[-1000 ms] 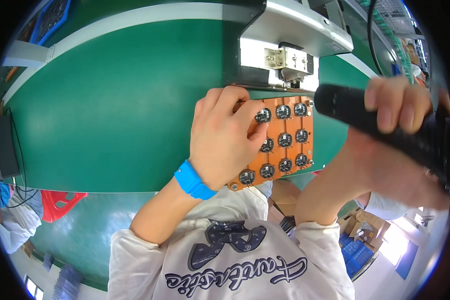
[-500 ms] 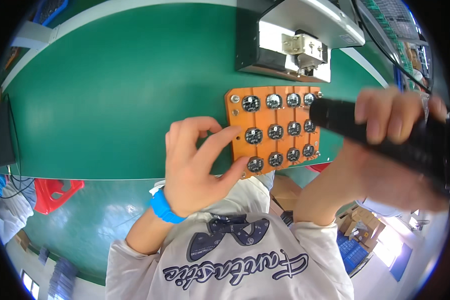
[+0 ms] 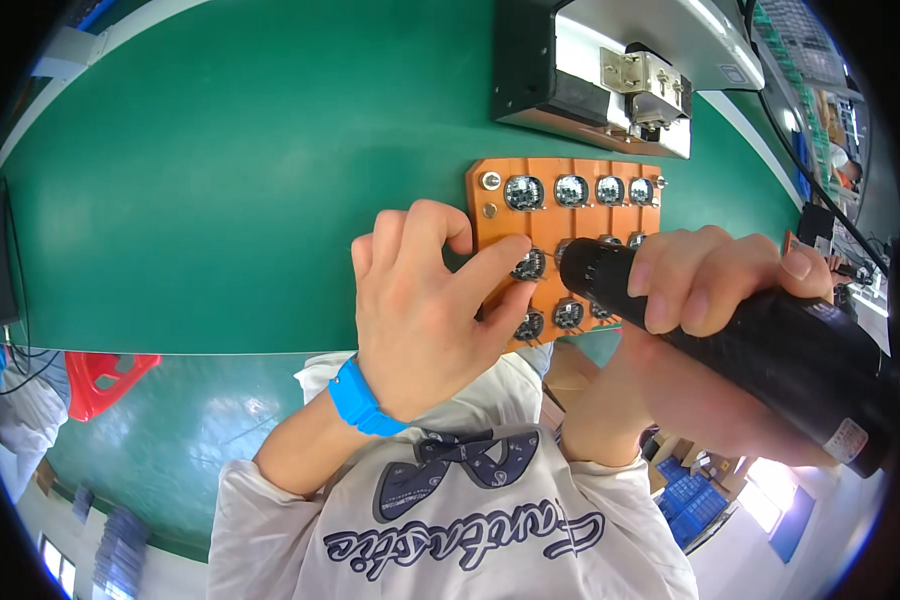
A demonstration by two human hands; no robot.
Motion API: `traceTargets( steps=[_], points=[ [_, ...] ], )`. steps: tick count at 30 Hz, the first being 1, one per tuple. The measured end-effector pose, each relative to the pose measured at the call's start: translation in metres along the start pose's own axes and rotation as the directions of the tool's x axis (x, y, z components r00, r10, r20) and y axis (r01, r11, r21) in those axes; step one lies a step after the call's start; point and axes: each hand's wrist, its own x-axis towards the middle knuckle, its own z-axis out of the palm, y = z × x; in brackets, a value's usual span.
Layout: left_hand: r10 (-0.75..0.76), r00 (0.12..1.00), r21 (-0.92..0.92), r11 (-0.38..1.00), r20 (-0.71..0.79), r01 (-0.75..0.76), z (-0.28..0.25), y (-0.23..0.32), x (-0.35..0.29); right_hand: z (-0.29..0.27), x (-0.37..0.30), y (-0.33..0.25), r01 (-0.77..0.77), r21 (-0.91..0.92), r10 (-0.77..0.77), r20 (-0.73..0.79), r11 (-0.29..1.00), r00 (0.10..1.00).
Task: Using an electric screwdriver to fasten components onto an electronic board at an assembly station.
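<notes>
An orange fixture plate lies at the table's near edge, with rows of small round circuit boards set in its pockets. My left hand, with a blue watch at its wrist, reaches over the plate's left side. Its index finger and thumb close around the edges of a round circuit board in the middle row. My right hand grips a black cylindrical electric screwdriver. The tool's nose points left, beside that board, and its body covers part of the plate's right side. The bit's contact point cannot be made out.
Behind the plate stands a black and silver machine with a metal bracket. The green tabletop stretches left. A red stool stands beyond the near edge at left, and blue crates sit at lower right.
My left hand has moved right, its finger and thumb now around a middle-row board. The screwdriver has come left and down over the plate. The whole view has shifted slightly.
</notes>
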Motion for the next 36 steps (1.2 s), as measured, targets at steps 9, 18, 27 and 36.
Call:
traceTargets(
  steps=[9, 18, 27, 36],
  points=[
    [-0.003, 1.0, -0.009, 1.0, 0.0, 0.003, -0.004, -0.003, 0.005, 0.013, 0.007, 0.001, -0.032, 0.064, 0.035, -0.044, 0.997, 0.998],
    [0.006, 1.0, -0.016, 1.0, 0.003, -0.006, -0.004, -0.01, 0.004, 0.003, 0.003, 0.008, -0.071, 0.082, 0.068, 0.04, 0.994, 0.997],
    [0.036, 0.999, -0.009, 0.999, 0.021, -0.036, -0.001, -0.013, 0.002, -0.054, 0.061, -0.005, 0.045, 0.074, -0.024, -0.263, 0.996, 0.964],
    [0.032, 0.999, -0.021, 0.999, 0.013, -0.031, 0.005, -0.017, 0.001, -0.044, 0.055, -0.009, 0.034, 0.019, -0.03, -0.179, 0.999, 0.983]
  ],
)
